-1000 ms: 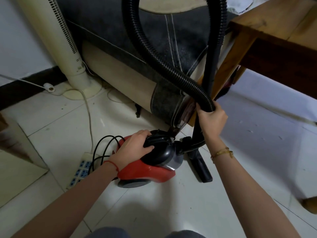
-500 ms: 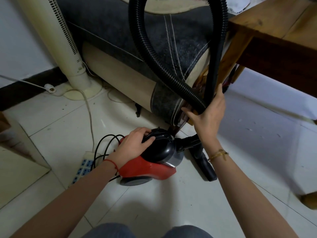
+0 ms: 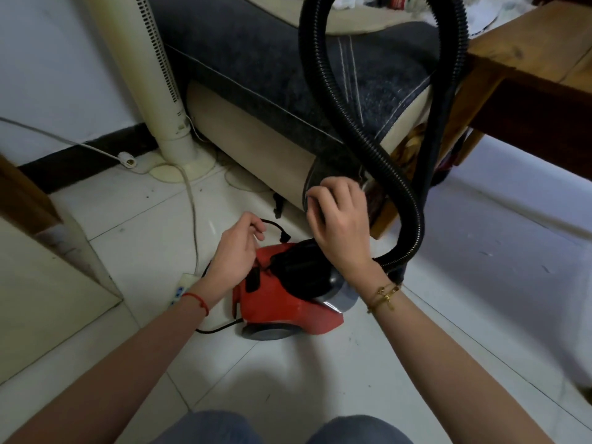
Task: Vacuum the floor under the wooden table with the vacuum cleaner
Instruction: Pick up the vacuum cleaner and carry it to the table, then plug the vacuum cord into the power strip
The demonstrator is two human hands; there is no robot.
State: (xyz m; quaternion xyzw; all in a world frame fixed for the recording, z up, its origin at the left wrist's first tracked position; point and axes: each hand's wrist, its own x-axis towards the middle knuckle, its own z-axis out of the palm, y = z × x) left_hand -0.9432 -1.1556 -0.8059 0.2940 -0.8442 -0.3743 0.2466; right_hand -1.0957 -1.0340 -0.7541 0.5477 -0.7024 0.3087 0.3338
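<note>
1 vacuum cleaner (image 3: 282, 302), 2 hands above

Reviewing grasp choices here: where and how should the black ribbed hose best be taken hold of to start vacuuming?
Probably grip the hose on its lower run just above the red vacuum body, coming from the front-left with the right hand, fingers wrapped round it. There it stands clear, and its ribs should resist slipping.

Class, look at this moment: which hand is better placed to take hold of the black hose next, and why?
Right. The right hand hovers just beside the hose, fingers loosely curled, holding nothing; the left hand sits farther off, behind the vacuum cleaner.
</note>
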